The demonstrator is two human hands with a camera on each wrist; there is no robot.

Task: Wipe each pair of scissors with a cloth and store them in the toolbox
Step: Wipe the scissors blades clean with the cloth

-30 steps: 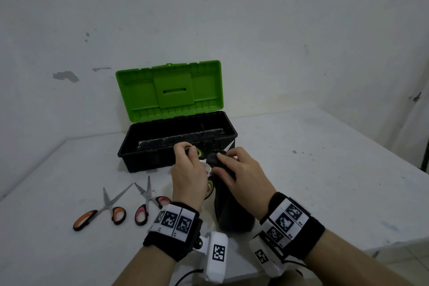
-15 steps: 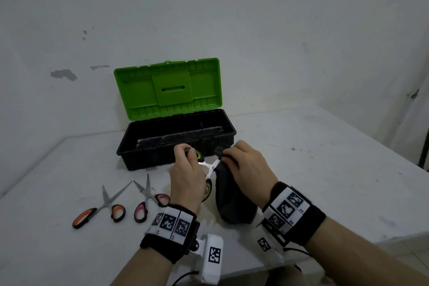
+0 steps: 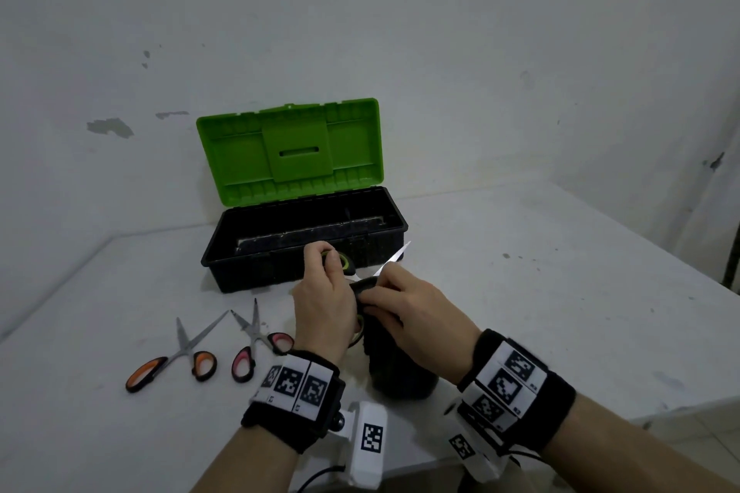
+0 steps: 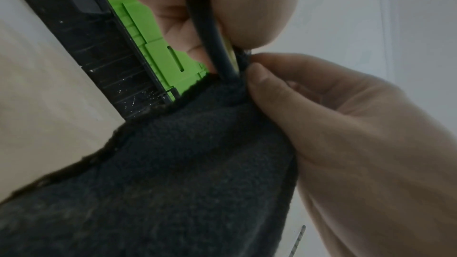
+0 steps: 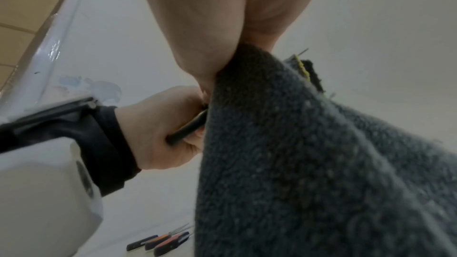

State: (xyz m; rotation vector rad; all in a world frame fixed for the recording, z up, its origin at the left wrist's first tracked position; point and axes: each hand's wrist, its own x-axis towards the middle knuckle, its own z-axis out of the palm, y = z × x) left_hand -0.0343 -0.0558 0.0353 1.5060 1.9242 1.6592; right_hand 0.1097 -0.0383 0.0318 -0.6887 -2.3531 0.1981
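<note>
My left hand [image 3: 326, 292] grips the black and green handles of a pair of scissors [image 3: 392, 258]; the blade tip sticks out up and right past the toolbox corner. My right hand [image 3: 404, 302] pinches a dark grey cloth [image 3: 394, 364] around the blade near the pivot, and the cloth hangs down to the table. In the left wrist view the black handle [image 4: 212, 46] runs between my fingers into the cloth [image 4: 173, 173]. The right wrist view shows the cloth [image 5: 309, 163] bunched under my fingers. The toolbox [image 3: 256, 272] stands open behind, its green lid [image 3: 290, 154] upright.
Two more pairs of scissors lie on the white table [image 3: 540, 292] at the left: one with orange handles [image 3: 176, 356], one with pink handles [image 3: 256, 344]. The wall rises close behind the toolbox. The table's front edge runs near my wrists.
My right hand has slid the cloth back along the blade toward the handles, so more bare blade now shows beyond it. The left hand has kept its grip on the handles.
</note>
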